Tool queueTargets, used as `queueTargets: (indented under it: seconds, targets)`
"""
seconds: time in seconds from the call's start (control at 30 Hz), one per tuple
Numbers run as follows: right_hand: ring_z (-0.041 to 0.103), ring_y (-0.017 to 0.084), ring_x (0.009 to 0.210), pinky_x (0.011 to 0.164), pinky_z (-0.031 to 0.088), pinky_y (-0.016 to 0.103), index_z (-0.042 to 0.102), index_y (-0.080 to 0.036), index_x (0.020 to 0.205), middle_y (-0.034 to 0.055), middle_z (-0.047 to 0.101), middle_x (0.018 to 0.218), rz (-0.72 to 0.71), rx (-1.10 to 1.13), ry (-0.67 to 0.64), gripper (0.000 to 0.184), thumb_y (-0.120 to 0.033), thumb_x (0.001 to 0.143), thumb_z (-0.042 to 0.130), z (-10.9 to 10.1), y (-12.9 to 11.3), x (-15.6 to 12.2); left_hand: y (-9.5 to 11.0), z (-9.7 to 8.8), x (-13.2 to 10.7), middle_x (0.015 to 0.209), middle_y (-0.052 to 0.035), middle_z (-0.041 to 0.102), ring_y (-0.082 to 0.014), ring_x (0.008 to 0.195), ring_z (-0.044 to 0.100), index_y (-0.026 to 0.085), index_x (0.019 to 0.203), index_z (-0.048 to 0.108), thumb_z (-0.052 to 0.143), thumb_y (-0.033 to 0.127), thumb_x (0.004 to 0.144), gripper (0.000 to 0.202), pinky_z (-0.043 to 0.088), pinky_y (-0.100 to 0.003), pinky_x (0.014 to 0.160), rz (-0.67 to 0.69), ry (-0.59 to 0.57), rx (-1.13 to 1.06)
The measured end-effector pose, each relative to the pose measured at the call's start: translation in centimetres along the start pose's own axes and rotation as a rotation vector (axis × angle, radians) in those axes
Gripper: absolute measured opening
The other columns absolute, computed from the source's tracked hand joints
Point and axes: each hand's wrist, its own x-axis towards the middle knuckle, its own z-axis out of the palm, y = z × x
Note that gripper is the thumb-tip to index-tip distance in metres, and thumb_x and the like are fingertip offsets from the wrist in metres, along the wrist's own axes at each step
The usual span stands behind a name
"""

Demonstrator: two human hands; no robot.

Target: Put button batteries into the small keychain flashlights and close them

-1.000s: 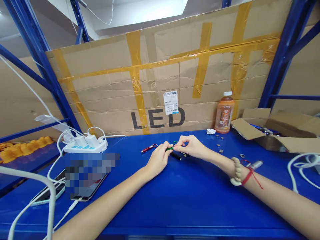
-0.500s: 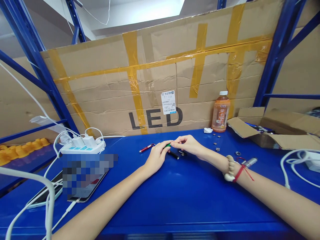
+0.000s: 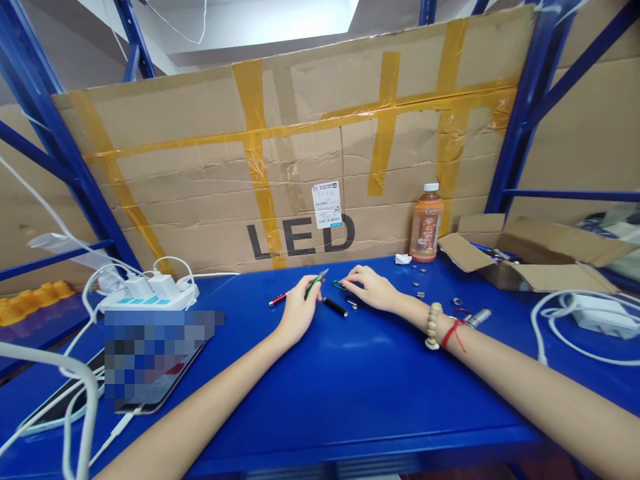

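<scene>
My left hand (image 3: 298, 311) is closed on a small green pen light (image 3: 314, 285), its silver tip pointing up and to the right. My right hand (image 3: 371, 289) rests on the blue table (image 3: 350, 393) a little to the right, fingers curled over a small green ring part (image 3: 339, 285); whether it grips the ring I cannot tell. A black pen light (image 3: 335, 307) lies between the two hands. A red pen light (image 3: 278, 299) lies just left of my left hand. My right wrist wears a bead bracelet and a red string.
An orange drink bottle (image 3: 427, 224) stands at the back by the taped cardboard wall (image 3: 300, 153). An open carton (image 3: 530, 257) sits right. Small metal parts (image 3: 419, 287) are scattered near it. A power strip (image 3: 147, 297), phones (image 3: 145, 373) and white cables (image 3: 550, 327) lie at the sides.
My hands have come apart. The left one lifted the green pen light and tilted it up; the right one dropped to the table with the green ring part.
</scene>
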Motion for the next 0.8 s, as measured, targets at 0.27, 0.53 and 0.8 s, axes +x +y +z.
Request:
queueTargets:
  seconds: [0.27,0.53,0.8]
  targets:
    - [0.052,0.019,0.092,0.078,0.041,0.029,0.070,-0.022,0.080,0.0051,0.062,0.097,0.035,-0.153,-0.058,0.018,-0.033,0.080,0.055,-0.5,-0.9,0.0,-0.6,0.0,0.3,0.063,0.0029,0.047,-0.0115,0.060,0.044,0.017,0.091,0.054,0.043,0.038,0.084,0.025,0.033,-0.022,0.057,-0.109,0.019,-0.130]
    - [0.057,0.015,0.086,0.071,0.042,0.022,0.069,-0.021,0.082,0.0030,0.064,0.091,0.059,-0.168,-0.070,0.018,-0.030,0.080,0.053,-0.5,-1.3,-0.2,-0.5,0.0,0.1,0.064,0.0030,0.047,-0.0119,0.062,0.043,0.019,0.090,0.052,0.042,0.038,0.085,0.022,0.031,-0.022,0.058,-0.118,0.044,-0.103]
    - [0.060,0.017,0.084,0.070,0.043,0.023,0.068,-0.023,0.085,0.0017,0.068,0.090,0.184,-0.240,0.050,0.017,-0.027,0.077,0.053,-3.2,0.4,0.2,-0.5,-0.1,0.1,0.063,0.0034,0.047,-0.0112,0.061,0.043,0.019,0.086,0.048,0.041,0.038,0.085,0.020,0.031,-0.021,0.056,-0.136,0.081,-0.114]
